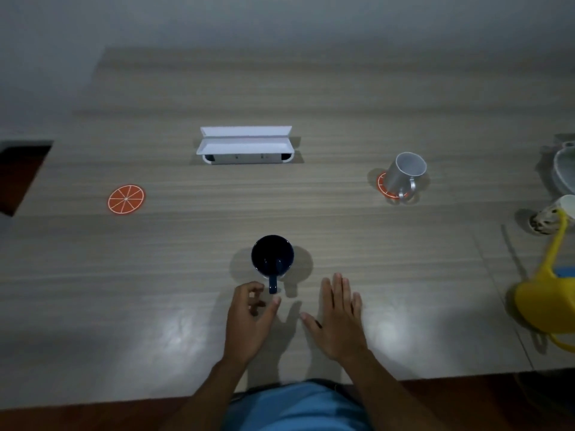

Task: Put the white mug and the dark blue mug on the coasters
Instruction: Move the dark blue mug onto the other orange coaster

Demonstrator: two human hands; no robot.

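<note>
The dark blue mug stands upright on the bare table near the middle, its handle pointing toward me. My left hand is just short of the handle, fingers curled and apart, holding nothing. My right hand hovers flat and open to the right of the mug. The white mug stands on an orange-slice coaster at the right. A second orange-slice coaster lies bare at the left.
A white socket box with its lid open sits at the table's centre back. At the right edge are a yellow jug, a speckled cup and a pale dish. The table's front edge is close to my body.
</note>
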